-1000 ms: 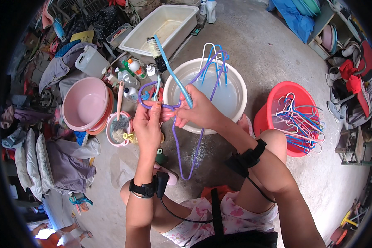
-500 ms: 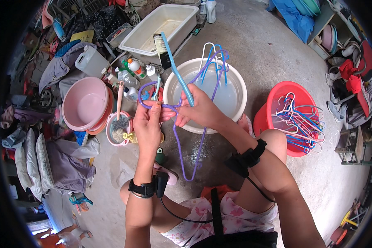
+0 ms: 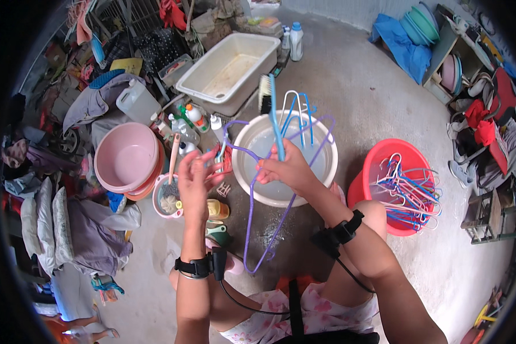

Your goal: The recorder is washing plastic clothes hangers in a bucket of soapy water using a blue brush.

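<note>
Hands meet over the wet floor: the right hand (image 3: 289,170) is clenched around a blue brush (image 3: 272,109) and the top of a purple hanger (image 3: 269,195), with the brush's bristles up and away from its knuckles and the hanger's frame dropping below it toward the knees. The left hand (image 3: 194,180) is released, fingers spread, just beside the hanger's hook. Beyond the right hand sits a white basin (image 3: 252,172) of water with more hangers leaning in it; a red tub (image 3: 367,183) of hangers lies to its right, and a pink basin (image 3: 126,157) lies left of the left hand.
</note>
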Tool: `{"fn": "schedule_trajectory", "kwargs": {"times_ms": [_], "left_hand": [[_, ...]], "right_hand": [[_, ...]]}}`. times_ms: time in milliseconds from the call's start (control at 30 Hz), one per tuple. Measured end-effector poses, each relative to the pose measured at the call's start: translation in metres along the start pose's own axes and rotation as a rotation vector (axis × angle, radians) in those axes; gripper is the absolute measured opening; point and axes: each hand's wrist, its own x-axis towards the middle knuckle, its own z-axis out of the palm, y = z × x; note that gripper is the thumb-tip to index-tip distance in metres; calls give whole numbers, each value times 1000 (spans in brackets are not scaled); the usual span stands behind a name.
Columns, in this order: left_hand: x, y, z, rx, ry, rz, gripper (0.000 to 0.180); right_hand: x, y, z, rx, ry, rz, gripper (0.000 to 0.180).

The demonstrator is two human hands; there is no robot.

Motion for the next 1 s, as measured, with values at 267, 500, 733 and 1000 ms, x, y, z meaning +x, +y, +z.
{"fn": "schedule_trajectory", "kwargs": {"times_ms": [267, 500, 733, 1000], "left_hand": [[5, -3, -56, -212, 263, -198, 31], [4, -19, -101, -109, 287, -281, 43], [8, -15, -106, -136, 229, -290, 23], [9, -3, -69, -194, 161, -298, 41]], "right_hand": [[-8, 2, -19, 108, 11, 6, 36], [-16, 1, -28, 32, 9, 16, 35], [-18, 3, -36, 38, 24, 77, 33], [-15, -6, -33, -2, 49, 108, 33]]}}
